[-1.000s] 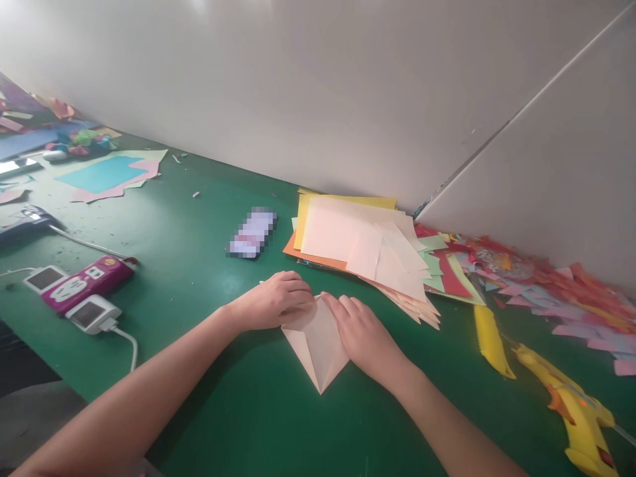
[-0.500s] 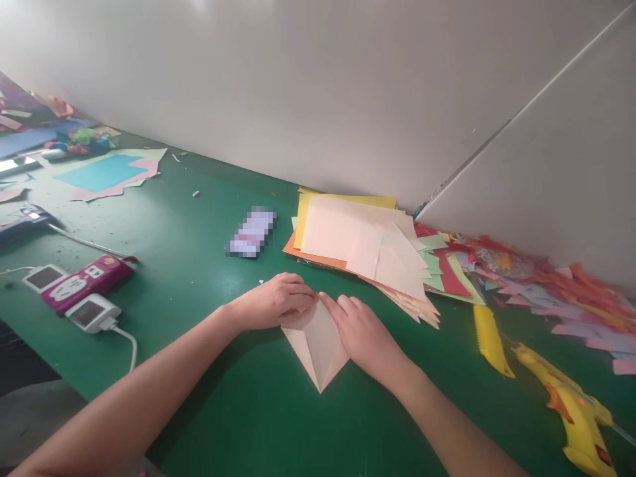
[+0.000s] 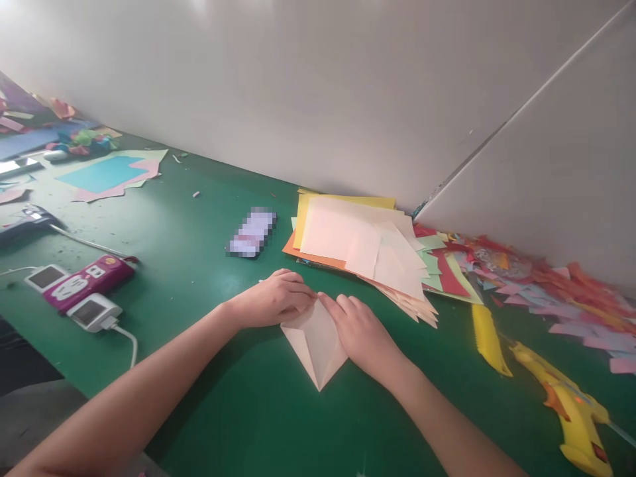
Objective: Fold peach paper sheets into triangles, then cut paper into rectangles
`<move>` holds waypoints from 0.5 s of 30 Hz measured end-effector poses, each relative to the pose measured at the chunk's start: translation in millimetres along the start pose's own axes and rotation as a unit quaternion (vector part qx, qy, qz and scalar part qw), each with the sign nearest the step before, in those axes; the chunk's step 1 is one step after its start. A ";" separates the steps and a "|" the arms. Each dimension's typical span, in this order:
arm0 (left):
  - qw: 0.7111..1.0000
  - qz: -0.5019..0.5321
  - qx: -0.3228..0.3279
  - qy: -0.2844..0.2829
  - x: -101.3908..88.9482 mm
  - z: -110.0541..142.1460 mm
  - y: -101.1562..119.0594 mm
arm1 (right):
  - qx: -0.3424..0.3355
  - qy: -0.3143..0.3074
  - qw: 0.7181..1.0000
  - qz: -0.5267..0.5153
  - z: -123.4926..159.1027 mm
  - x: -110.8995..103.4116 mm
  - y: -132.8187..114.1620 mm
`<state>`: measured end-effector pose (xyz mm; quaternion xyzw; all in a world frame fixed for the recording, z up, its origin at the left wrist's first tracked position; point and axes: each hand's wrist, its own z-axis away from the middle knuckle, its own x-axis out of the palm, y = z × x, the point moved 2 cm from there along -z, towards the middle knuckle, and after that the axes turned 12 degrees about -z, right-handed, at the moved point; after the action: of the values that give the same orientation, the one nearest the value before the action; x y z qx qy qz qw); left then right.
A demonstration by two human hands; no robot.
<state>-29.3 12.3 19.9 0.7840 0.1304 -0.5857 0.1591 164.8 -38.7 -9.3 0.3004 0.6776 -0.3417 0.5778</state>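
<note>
A pale peach sheet of paper (image 3: 318, 344), folded to a kite shape, lies on the green table with one point toward me. My left hand (image 3: 281, 299) is closed at its upper left edge, with the fingers curled and the fingertips at the top corner. From the other side my right hand (image 3: 360, 331) grips the upper right edge, its index finger reaching to the same corner. The two hands almost meet there. The thumbs and the paper's far edges are mostly hidden under the fingers.
Behind the hands sits a stack of coloured paper (image 3: 342, 228), with a phone (image 3: 252, 232) left of it. A yellow cutter (image 3: 489, 341), a yellow glue gun (image 3: 566, 404) and paper scraps (image 3: 561, 298) lie right. A purple power strip (image 3: 89, 281) with chargers is at left.
Both hands stay on the folded paper in nearly the same pose. The view has shifted very slightly.
</note>
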 end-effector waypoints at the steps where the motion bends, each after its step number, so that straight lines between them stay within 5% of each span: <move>1: 1.000 0.005 -0.001 0.001 -0.2 0.1 -0.4 | 0.000 0.000 1.000 0.002 0.0 0.0 0.0; 15: 1.000 0.008 0.023 -0.008 -1.1 7.5 -9.6 | 0.006 -0.007 1.000 0.000 -0.7 -0.1 0.9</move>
<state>-39.9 18.1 18.1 0.7835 0.1100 -0.5937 0.1469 165.1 -37.6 -9.2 0.3016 0.6713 -0.3478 0.5809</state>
